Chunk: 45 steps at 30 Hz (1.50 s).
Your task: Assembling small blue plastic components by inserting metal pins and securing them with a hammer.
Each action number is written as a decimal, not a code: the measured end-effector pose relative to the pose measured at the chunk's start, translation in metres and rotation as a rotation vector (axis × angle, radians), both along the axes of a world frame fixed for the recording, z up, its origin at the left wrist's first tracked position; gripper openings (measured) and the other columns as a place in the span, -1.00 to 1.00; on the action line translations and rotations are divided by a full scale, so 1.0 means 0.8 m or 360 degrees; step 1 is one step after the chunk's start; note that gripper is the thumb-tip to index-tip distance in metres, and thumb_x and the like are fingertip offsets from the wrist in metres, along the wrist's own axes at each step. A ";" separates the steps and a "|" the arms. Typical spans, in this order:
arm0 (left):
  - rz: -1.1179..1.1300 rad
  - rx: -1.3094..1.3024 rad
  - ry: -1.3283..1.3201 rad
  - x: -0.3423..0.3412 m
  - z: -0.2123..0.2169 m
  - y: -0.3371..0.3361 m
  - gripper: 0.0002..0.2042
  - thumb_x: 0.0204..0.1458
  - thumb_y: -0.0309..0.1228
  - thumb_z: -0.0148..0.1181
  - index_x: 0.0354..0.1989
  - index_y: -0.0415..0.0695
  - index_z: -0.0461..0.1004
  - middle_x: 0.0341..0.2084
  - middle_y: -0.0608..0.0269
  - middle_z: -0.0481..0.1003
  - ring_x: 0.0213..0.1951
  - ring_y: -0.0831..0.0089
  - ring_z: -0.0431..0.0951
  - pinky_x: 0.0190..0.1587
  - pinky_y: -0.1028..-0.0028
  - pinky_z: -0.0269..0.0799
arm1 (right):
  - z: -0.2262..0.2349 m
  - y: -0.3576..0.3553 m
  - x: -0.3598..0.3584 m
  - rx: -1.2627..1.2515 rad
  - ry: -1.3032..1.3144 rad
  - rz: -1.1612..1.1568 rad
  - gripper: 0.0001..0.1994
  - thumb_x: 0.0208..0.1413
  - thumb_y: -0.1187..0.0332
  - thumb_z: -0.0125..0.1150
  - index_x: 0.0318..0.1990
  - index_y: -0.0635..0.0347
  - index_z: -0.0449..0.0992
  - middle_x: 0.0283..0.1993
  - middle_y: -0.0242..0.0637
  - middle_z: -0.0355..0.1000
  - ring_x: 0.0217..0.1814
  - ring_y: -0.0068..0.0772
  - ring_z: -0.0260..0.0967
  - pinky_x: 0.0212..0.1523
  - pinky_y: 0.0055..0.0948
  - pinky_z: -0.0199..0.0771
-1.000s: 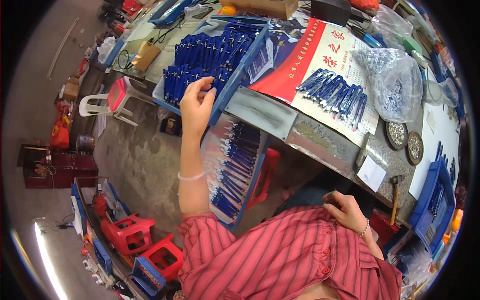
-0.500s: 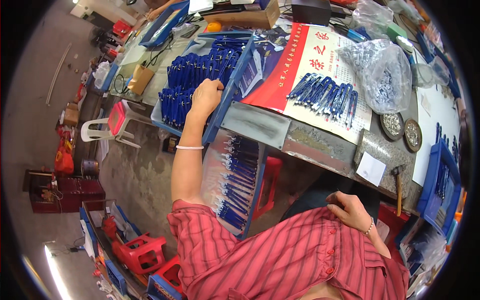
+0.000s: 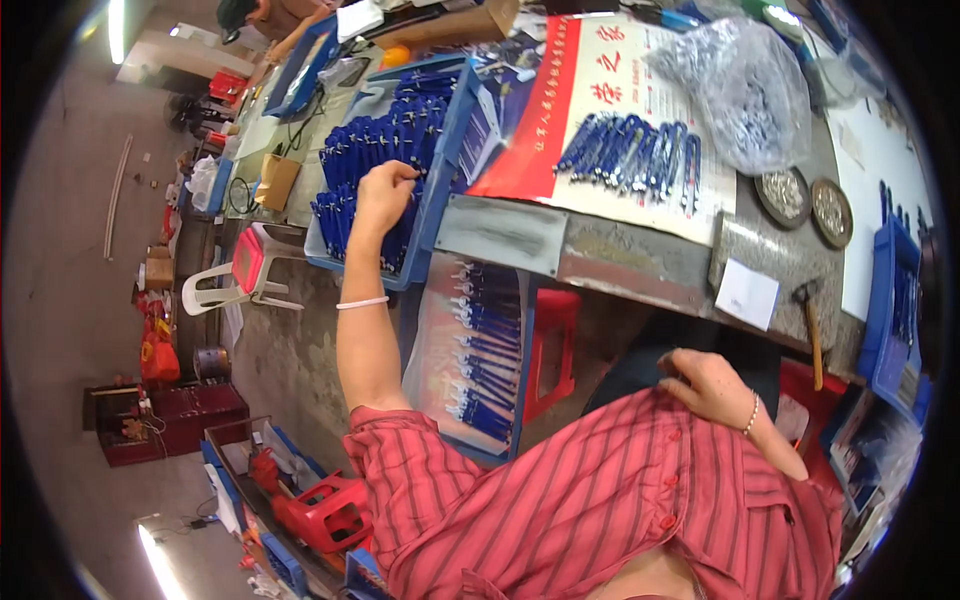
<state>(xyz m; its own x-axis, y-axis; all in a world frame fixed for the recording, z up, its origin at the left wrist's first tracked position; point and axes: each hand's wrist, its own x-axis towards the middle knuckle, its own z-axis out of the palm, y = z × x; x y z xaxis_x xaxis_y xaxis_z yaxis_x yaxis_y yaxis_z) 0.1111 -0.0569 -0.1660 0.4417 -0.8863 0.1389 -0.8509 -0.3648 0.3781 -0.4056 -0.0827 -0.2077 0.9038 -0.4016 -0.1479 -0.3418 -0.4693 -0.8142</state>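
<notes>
My left hand reaches over a blue plastic tray packed with blue lanyards with small metal fittings. Its fingers are curled together above the near right part of the bundles; whatever may be pinched at the fingertips is too small to make out. Close to my lap, my right hand hovers with loosely bent fingers, thumb apart, and nothing visible in it. A row of folded blue lanyards lies on a red and white printed sheet on the bench.
Right of the sheet sit a clear bag of metal parts, two round dishes and a hammer. Below the bench edge stands another tray of lanyards, beside a red stool. Another person is at the far left.
The view has shifted a little, so the bench sits higher and more to the left. My left hand stays over the tray with fingers curled; my right hand stays near my lap.
</notes>
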 end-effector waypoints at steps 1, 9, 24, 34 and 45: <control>0.0039 0.0022 0.0022 -0.005 0.012 -0.001 -0.83 -0.11 -0.48 0.23 -0.30 -0.20 0.57 -0.52 0.11 0.55 -0.44 0.32 0.57 -0.31 0.42 0.46 | -0.002 -0.004 0.001 -0.0057 -0.0019 -0.0005 -0.77 0.02 0.31 0.19 -0.23 0.28 0.44 -0.34 -0.04 0.43 -0.29 0.01 0.43 -0.32 -0.20 0.43; 0.0057 -0.0052 0.0212 0.003 0.058 0.021 -0.82 -0.02 -0.55 0.18 -0.21 -0.27 0.53 -0.48 0.37 0.51 -0.44 0.66 0.43 -0.36 0.63 0.34 | -0.003 0.001 -0.006 -0.0068 0.0006 0.0114 -0.75 0.04 0.28 0.17 -0.20 0.24 0.42 -0.28 -0.09 0.44 -0.25 -0.03 0.43 -0.28 -0.19 0.44; -0.0757 -0.0215 0.1634 -0.391 0.077 -0.008 -0.86 0.06 -0.66 0.09 -0.21 -0.28 0.46 -0.34 0.36 0.42 -0.29 0.65 0.43 -0.24 0.66 0.35 | 0.024 -0.018 -0.007 0.0989 -0.0568 -0.0500 -0.77 0.10 0.46 0.18 -0.09 0.29 0.40 -0.23 -0.36 0.44 -0.24 -0.64 0.33 -0.21 -0.56 0.38; -0.0395 0.0228 0.1780 -0.454 -0.063 0.071 -0.72 0.26 -0.38 -0.19 -0.47 -0.22 0.35 -0.63 0.32 0.32 -0.56 0.52 0.32 -0.49 0.47 0.26 | 0.025 -0.033 -0.105 0.0914 -0.0740 -0.0863 -0.82 0.14 0.36 0.20 -0.24 0.31 0.48 -0.45 -0.39 0.43 -0.39 -0.68 0.36 -0.35 -0.58 0.42; -0.0792 0.0332 0.1523 -0.415 -0.089 0.016 -0.74 0.24 -0.38 -0.17 -0.45 -0.22 0.37 -0.59 0.27 0.35 -0.53 0.46 0.35 -0.46 0.45 0.29 | 0.032 -0.046 -0.099 0.0926 -0.0879 -0.0662 -0.84 0.16 0.42 0.18 -0.19 0.33 0.49 -0.36 -0.36 0.48 -0.30 -0.63 0.42 -0.27 -0.58 0.45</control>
